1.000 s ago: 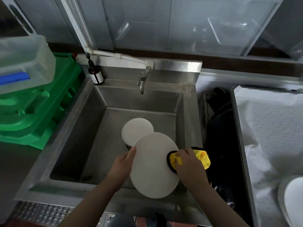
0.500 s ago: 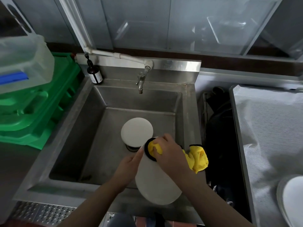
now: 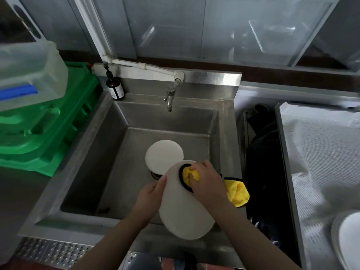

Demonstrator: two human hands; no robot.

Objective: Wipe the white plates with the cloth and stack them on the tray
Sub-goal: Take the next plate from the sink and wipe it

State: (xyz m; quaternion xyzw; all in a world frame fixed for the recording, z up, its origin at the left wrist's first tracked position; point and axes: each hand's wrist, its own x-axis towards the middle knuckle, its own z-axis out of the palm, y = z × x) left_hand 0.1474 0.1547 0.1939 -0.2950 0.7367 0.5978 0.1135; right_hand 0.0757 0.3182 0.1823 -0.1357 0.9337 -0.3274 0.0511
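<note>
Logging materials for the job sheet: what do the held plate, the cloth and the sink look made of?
Held plate: matte white, no glare, possibly melamine or unglazed ceramic; cannot tell. Cloth: yellow fluffy pile with black stitched edge, likely microfibre. Sink: brushed grey metal with soft reflections, probably stainless steel.

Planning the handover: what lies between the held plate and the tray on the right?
A dark gap holding black gear separates the sink from the tray. The plate must pass over it; nothing visible stands taller.

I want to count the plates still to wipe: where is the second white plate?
In the head view, the second plate lies in the sink over the drain, below the tap, just beyond the held plate.
</note>
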